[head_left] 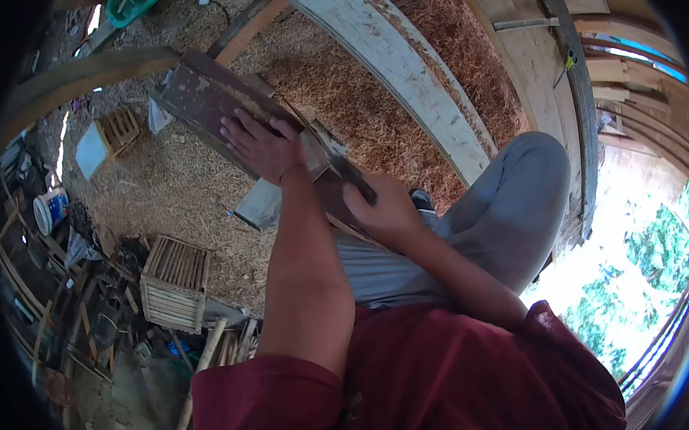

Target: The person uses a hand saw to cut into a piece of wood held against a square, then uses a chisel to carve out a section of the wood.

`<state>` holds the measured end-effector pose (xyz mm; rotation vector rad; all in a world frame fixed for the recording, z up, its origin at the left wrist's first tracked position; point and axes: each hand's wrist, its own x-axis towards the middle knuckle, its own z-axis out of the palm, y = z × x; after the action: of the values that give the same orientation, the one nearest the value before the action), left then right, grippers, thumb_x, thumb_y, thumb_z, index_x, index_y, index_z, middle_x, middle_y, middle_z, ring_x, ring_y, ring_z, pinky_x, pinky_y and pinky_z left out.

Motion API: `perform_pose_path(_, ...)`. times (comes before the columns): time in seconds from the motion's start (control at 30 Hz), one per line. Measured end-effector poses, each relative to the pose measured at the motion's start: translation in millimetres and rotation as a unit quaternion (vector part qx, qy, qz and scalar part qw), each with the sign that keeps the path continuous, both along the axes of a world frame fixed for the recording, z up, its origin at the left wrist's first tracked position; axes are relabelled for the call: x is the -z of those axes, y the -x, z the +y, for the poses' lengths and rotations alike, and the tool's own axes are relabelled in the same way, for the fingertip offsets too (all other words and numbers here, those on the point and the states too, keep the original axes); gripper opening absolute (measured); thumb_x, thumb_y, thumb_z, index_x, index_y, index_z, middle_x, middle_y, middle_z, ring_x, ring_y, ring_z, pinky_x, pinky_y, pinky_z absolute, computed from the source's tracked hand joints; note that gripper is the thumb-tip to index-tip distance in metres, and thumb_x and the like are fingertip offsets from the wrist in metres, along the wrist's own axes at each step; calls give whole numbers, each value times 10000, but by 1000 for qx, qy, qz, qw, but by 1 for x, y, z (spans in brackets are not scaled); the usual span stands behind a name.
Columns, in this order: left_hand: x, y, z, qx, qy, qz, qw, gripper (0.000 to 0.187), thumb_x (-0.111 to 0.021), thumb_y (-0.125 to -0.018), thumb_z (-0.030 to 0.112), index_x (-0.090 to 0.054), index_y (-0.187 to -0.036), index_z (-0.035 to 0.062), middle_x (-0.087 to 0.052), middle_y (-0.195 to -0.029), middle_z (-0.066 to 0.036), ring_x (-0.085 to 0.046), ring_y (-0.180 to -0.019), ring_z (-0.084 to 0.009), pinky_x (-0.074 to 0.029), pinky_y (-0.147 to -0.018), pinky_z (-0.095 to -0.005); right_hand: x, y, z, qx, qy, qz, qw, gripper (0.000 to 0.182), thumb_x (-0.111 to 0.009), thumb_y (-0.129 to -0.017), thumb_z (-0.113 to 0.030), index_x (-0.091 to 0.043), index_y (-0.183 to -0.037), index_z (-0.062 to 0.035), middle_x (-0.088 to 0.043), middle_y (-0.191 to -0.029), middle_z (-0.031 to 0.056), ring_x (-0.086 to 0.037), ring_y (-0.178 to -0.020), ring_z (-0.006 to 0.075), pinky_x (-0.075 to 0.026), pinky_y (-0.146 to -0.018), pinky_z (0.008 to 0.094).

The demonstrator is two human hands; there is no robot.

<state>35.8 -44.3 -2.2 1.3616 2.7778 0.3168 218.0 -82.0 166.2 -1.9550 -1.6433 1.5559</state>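
Observation:
My left hand (266, 148) lies flat on a dark brown, worn wooden board (205, 94), its fingers spread over the top face. The board runs slantwise from the upper left toward my lap. My right hand (384, 212) is closed around the dark handle of a thin-bladed hand tool (352, 176), with the thumb along the handle. That blade shows nearly edge-on and reaches up along the board's right side, just right of my left hand. Beneath the board, a pale flat piece (261, 203) sticks out toward the left.
Wood shavings (354, 84) cover the ground. A curved pale plank (388, 63) arcs past my bent knee (512, 184). Slatted wooden crates (177, 284), a white bucket (51, 211) and scrap wood lie at left. Green-handled scissors (568, 63) hang upper right.

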Motion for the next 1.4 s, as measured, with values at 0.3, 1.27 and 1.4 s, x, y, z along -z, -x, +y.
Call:
perform_pose_path(0.3,1,2,-11,16,-9,19,1000,702,-545,-1009,311,-412,-1650,58,-340,-1730,-252,-324,-1613,-453,-299,-1322,-577,-11,2,10,26,17,33,999,288,-675,-983,-242,-707,-928,39,-650,-732,211,-651,-641,351,-514,-650,462)
perform_pose_path(1.27,0,0,-5,6,3,5,1000,691,-522,-1046,353,-397,-1669,81,-334,-1742,-228,-308,-1629,-412,-292,-1327,-552,-43,-21,-3,17,57,49,997,348,-683,-957,-293,-703,-878,45,-675,-778,279,-685,-735,493,-526,-676,524)
perform_pose_path(1.4,-3,0,-1,-5,1,0,1000,713,-544,-1013,328,-399,-1666,83,-326,-1746,-225,-299,-1632,-419,-291,-1330,-555,-15,-1,15,26,54,32,998,316,-670,-979,-259,-699,-898,45,-652,-742,229,-635,-683,375,-506,-649,480)
